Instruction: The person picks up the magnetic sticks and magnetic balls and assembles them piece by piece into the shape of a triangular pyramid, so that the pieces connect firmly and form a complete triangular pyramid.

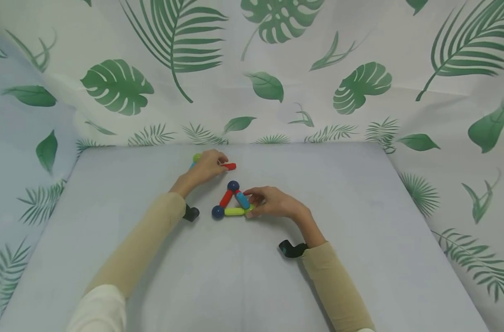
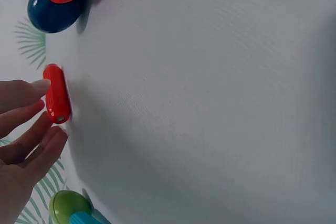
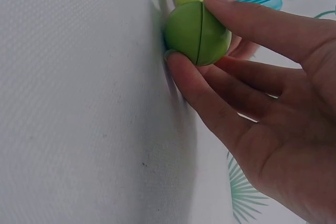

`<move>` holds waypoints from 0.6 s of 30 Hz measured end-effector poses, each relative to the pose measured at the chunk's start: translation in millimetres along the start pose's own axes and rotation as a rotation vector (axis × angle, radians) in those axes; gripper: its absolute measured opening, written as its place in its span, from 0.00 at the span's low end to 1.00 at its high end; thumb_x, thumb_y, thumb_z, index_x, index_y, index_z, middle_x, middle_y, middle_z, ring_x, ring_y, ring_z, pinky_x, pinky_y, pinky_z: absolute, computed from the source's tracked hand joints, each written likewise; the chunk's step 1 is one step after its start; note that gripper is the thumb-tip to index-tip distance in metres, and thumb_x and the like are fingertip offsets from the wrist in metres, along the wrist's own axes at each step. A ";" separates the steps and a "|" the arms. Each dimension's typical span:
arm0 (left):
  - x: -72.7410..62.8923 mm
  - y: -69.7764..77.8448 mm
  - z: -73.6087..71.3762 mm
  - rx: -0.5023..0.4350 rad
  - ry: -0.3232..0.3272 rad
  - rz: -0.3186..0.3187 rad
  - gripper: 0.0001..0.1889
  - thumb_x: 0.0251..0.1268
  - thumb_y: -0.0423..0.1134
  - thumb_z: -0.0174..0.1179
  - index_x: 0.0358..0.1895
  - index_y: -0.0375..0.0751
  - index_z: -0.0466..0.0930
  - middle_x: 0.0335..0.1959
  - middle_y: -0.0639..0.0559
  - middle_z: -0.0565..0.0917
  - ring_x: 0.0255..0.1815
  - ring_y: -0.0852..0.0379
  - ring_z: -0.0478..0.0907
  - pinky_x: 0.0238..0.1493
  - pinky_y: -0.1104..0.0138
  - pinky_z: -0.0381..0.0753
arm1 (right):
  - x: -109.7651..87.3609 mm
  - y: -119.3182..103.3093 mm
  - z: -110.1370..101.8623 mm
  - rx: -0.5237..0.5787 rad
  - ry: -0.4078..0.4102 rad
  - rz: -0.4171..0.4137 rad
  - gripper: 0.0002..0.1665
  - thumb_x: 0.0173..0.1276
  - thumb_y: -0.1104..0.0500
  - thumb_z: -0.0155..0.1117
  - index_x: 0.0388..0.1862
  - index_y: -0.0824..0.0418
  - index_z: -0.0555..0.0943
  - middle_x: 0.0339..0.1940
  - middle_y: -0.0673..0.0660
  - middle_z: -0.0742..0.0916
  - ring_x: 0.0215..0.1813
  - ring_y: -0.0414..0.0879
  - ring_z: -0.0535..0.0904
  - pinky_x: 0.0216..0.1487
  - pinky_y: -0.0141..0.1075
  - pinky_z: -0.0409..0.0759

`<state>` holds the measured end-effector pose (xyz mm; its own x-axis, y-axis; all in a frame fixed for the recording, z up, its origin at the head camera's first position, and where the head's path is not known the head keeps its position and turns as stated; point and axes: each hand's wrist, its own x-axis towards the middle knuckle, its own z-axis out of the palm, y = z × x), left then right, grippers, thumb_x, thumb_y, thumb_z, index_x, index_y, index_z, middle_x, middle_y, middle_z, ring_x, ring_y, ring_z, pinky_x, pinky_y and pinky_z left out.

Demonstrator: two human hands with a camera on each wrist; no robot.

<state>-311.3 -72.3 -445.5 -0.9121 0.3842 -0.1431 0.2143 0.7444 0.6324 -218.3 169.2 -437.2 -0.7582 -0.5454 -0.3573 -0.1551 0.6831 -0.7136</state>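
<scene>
My left hand [image 1: 207,167] pinches a short red rod [image 2: 58,95] between thumb and fingers, close over the table behind a small triangle. That triangle has a dark blue ball [image 1: 233,186] at its far corner, a second dark blue ball [image 1: 217,212] at the left and a green ball [image 3: 191,32] at the right. Its sides are another red rod [image 1: 226,198], a light blue rod [image 1: 242,199] and a yellow-green rod [image 1: 234,211]. With thumb and fingers, my right hand [image 1: 274,202] grips the green ball, partly hiding it in the head view.
Beyond my left hand lies another green ball [image 1: 197,157] joined to a light blue piece [image 1: 192,164], partly hidden by that hand. The grey-white table [image 1: 218,276] ends at a leaf-patterned backdrop [image 1: 293,92]. Black wrist-worn devices [image 1: 292,249] stick out near both cuffs.
</scene>
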 end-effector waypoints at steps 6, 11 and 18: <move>5.6 0.5 3.9 0.101 -0.020 0.012 0.18 0.71 0.32 0.62 0.61 0.29 0.81 0.57 0.37 0.85 0.58 0.43 0.80 0.63 0.54 0.81 | 0.6 -0.9 2.0 -0.008 0.000 -0.008 0.39 0.64 0.52 0.77 0.72 0.58 0.76 0.54 0.55 0.86 0.55 0.48 0.80 0.62 0.44 0.82; 1.3 3.8 2.7 0.122 -0.017 0.017 0.19 0.70 0.30 0.62 0.62 0.29 0.81 0.57 0.37 0.85 0.59 0.43 0.80 0.64 0.54 0.81 | 1.4 -0.6 2.4 -0.010 0.002 -0.005 0.39 0.64 0.51 0.77 0.72 0.58 0.76 0.54 0.55 0.86 0.55 0.48 0.80 0.62 0.44 0.82; -11.6 11.0 -0.3 0.086 -0.003 0.031 0.21 0.71 0.32 0.63 0.65 0.30 0.78 0.55 0.37 0.85 0.56 0.43 0.81 0.60 0.56 0.83 | 0.8 -0.3 0.9 -0.018 0.007 -0.011 0.39 0.64 0.51 0.77 0.72 0.59 0.75 0.54 0.55 0.86 0.55 0.48 0.81 0.63 0.45 0.81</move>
<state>-298.4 -68.8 -436.6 -0.9034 0.4096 -0.1269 0.2720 0.7762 0.5688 -218.3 168.1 -437.9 -0.7606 -0.5495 -0.3456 -0.1748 0.6861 -0.7061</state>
